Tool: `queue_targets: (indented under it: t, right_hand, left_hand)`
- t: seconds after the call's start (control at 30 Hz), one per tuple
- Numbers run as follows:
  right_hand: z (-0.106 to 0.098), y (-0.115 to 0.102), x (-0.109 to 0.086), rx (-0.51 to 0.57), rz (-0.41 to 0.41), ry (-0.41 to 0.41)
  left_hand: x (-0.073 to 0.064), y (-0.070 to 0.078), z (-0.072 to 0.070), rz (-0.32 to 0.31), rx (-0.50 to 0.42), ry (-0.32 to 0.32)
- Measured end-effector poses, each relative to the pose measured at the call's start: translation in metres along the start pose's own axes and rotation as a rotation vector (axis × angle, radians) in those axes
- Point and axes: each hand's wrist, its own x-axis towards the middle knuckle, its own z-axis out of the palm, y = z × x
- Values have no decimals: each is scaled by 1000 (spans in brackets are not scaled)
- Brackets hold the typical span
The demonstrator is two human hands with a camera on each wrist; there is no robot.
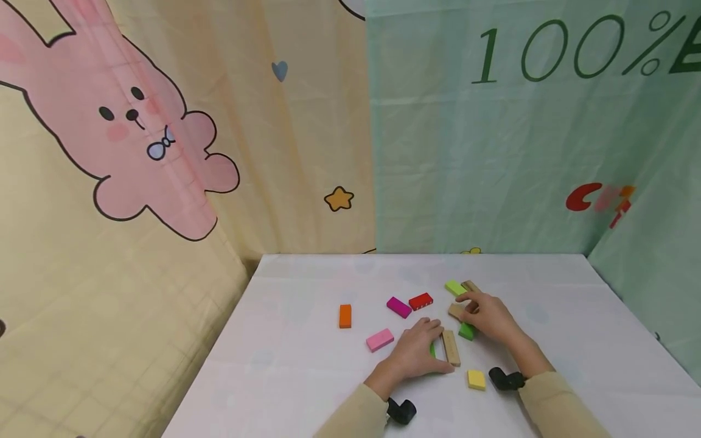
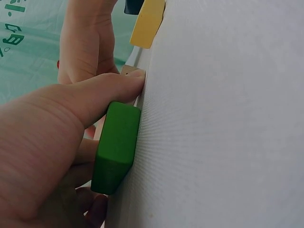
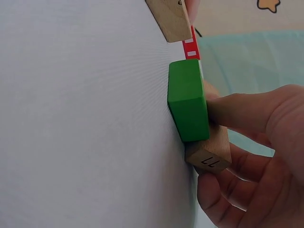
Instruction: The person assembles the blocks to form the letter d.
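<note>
In the head view my left hand (image 1: 413,350) spans a wooden block (image 1: 451,348), with thumb and fingertips at its two ends. A green block (image 2: 116,142) stands under that palm, between thumb and fingers in the left wrist view. Farther right, my right hand (image 1: 491,317) pinches another wooden block (image 1: 456,311), its end marked with dark figures in the right wrist view. A second green block (image 3: 189,99) lies against this wooden block, close to the right thumb. My fingers partly hide both wooden blocks.
Beyond the right hand lie a lime block (image 1: 455,288) and a wooden block (image 1: 470,285). Red (image 1: 420,301), magenta (image 1: 398,307), pink (image 1: 380,340) and orange blocks (image 1: 345,316) are spread to the left. A yellow block (image 1: 476,380) sits between the wrists on the white table (image 1: 285,389).
</note>
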Motion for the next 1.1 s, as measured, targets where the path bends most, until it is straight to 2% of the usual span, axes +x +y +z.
queue_targets:
  t: [0.23, 0.43, 0.6, 0.83, 1.1]
  right_hand:
    - [-2, -1, 2, -24, -69, -14]
    - [0, -1, 3, -33, -57, -36]
    - [3, -3, 7, -21, -78, -74]
    - [-2, -2, 7, -34, -54, -101]
    - [-10, -5, 7, -23, -53, -17]
  left_hand:
    - [1, 0, -1, -7, -14, -3]
    - [-2, -1, 0, -6, -22, -3]
    - [-3, -5, 1, -13, -7, 1]
    - [0, -5, 4, 13, -3, 16]
    - [1, -4, 2, 10, -3, 12]
